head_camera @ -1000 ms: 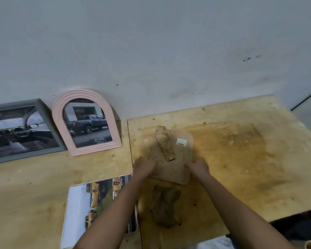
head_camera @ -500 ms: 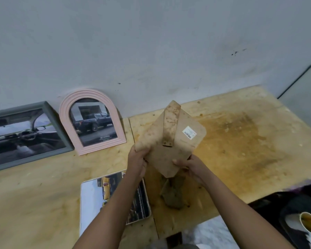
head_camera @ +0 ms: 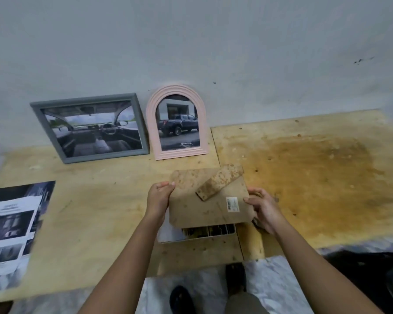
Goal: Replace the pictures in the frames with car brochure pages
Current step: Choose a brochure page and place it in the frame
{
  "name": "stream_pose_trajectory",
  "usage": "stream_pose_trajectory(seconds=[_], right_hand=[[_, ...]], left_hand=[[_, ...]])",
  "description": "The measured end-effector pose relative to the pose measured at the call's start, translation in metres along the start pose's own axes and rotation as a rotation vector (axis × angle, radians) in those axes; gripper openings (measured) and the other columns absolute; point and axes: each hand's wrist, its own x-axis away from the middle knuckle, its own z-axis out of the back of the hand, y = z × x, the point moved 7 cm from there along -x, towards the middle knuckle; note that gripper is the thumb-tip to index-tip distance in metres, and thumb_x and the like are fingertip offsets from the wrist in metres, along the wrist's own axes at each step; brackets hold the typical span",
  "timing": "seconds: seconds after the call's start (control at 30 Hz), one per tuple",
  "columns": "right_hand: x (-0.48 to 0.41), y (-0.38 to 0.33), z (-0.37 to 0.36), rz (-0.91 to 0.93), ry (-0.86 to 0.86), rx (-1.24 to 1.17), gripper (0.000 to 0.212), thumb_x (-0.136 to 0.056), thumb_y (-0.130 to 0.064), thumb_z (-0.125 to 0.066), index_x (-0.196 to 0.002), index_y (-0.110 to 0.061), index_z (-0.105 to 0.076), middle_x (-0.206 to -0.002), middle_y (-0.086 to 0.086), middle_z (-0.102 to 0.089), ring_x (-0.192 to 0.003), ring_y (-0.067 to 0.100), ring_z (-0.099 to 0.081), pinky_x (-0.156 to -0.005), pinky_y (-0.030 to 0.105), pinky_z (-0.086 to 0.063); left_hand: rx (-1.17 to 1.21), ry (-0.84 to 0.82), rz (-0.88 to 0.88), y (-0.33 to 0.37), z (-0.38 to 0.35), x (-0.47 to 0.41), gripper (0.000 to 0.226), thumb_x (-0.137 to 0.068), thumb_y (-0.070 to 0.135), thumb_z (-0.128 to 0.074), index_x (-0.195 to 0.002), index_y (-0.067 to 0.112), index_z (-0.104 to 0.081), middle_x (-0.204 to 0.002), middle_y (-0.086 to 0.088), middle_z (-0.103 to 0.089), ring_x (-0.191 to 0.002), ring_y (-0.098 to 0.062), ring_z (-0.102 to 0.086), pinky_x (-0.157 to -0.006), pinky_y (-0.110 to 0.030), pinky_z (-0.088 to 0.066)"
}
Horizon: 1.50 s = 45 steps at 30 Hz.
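Two hands hold a brown backing board [head_camera: 197, 209] by its short ends — left hand [head_camera: 159, 198] gripping the left edge, right hand [head_camera: 262, 207] pinching the right. Its long side runs left to right, directly over a white frame [head_camera: 170, 235] lying flat on the worktop [head_camera: 95, 211].

Left hand [head_camera: 159, 198] and right hand [head_camera: 264, 208] raised apart; fingers [head_camera: 166, 185] curled, pinching.
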Motion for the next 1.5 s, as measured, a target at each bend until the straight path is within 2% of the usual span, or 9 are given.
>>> stream_pose_trajectory(seconds=[0.1, 0.3, 0.43, 0.53, 0.67, 0.9, 1.13, 1.27, 1.5], right_hand=[[0.004, 0.016, -0.009, -0.001, 0.03, 0.129, 0.028, -0.082, 0.001, -0.062, -0.106, -0.013, -0.057, -0.1, 0.012, -0.066, -0.089, 0.028, -0.063, -0.076, 0.042, -0.051], [0.013, 0.028, -0.029, 0.05, 0.064, 0.358, 0.027, -0.082, -0.006, -0.067, -0.107, -0.014, -0.059, -0.093, 0.002, -0.063, -0.076, 0.014, -0.055, -0.058, 0.026, -0.041], [0.01, 0.029, -0.04, 0.109, 0.101, 0.466, 0.03, -0.081, -0.005, -0.068, -0.11, -0.005, -0.061, -0.098, 0.012, -0.064, -0.083, 0.019, -0.057, -0.075, 0.031, -0.049], [0.01, 0.028, -0.041, 0.139, 0.143, 0.574, 0.025, -0.085, -0.004, -0.061, -0.11, -0.004, -0.063, -0.101, 0.018, -0.065, -0.083, 0.024, -0.058, -0.07, 0.029, -0.047], [0.01, 0.03, -0.037, 0.163, 0.185, 0.634, 0.025, -0.085, -0.001, -0.057, -0.11, -0.003, -0.063, -0.104, 0.021, -0.066, -0.1, 0.036, -0.06, -0.084, 0.038, -0.049], [0.009, 0.038, -0.034, 0.23, 0.183, 0.789, 0.034, -0.081, -0.007, -0.064, -0.114, -0.007, -0.062, -0.099, 0.009, -0.061, -0.082, 0.021, -0.057, -0.068, 0.028, -0.045], [0.014, 0.046, -0.035, 0.221, 0.155, 0.785, 0.038, -0.08, -0.001, -0.063, -0.117, -0.008, -0.058, -0.091, 0.006, -0.062, -0.08, 0.026, -0.062, -0.072, 0.046, -0.056], [0.013, 0.048, -0.03, 0.22, 0.169, 0.788, 0.049, -0.085, -0.004, -0.061, -0.131, -0.006, -0.049, -0.097, 0.003, -0.057, -0.082, 0.018, -0.054, -0.068, 0.031, -0.051], [0.012, 0.051, -0.033, 0.205, 0.052, 0.735, 0.038, -0.077, 0.008, -0.065, -0.113, -0.002, -0.06, -0.076, -0.005, -0.06, -0.067, 0.01, -0.057, -0.061, 0.029, -0.05]], left_hand=[[0.048, 0.007, 0.012, -0.021, 0.023, 0.01, 0.026, -0.087, 0.009, -0.063, -0.112, 0.001, -0.059, -0.114, -0.017, -0.062, -0.094, -0.021, -0.06, -0.076, -0.026, -0.05], [-0.069, 0.034, -0.022, -0.037, 0.049, 0.028, 0.042, -0.088, 0.006, -0.059, -0.129, 0.002, -0.051, -0.122, -0.009, -0.057, -0.103, -0.019, -0.054, -0.08, -0.029, -0.044], [-0.087, 0.07, -0.028, -0.041, 0.057, 0.03, 0.051, -0.088, 0.002, -0.058, -0.136, 0.001, -0.043, -0.13, -0.012, -0.053, -0.11, -0.02, -0.052, -0.086, -0.026, -0.04], [-0.107, 0.053, -0.037, -0.045, 0.057, 0.033, 0.057, -0.088, 0.002, -0.058, -0.141, 0.002, -0.035, -0.136, -0.014, -0.05, -0.122, -0.023, -0.049, -0.089, -0.024, -0.039], [-0.166, 0.011, -0.064, -0.051, 0.049, 0.036, 0.06, -0.09, 0.004, -0.054, -0.145, 0.009, -0.03, -0.145, -0.009, -0.041, -0.129, -0.018, -0.043, -0.092, -0.025, -0.038], [-0.324, 0.078, -0.162, -0.053, 0.046, 0.045, 0.042, -0.098, 0.012, -0.043, -0.14, 0.006, -0.038, -0.137, 0.001, -0.046, -0.123, -0.015, -0.044, -0.095, -0.023, -0.039], [-0.403, 0.178, -0.173, -0.07, 0.053, 0.054, 0.036, -0.097, 0.007, -0.043, -0.132, 0.01, -0.052, -0.134, -0.008, -0.054, -0.123, -0.022, -0.049, -0.095, -0.019, -0.035], [-0.421, 0.149, -0.199, -0.074, 0.048, 0.055, 0.04, -0.095, 0.006, -0.046, -0.135, 0.01, -0.048, -0.138, -0.006, -0.05, -0.128, -0.02, -0.046, -0.098, -0.017, -0.032], [-0.468, 0.162, -0.257, -0.07, 0.048, 0.058, 0.042, -0.093, 0.009, -0.054, -0.134, 0.005, -0.047, -0.136, -0.01, -0.051, -0.126, -0.023, -0.047, -0.099, -0.02, -0.034]])
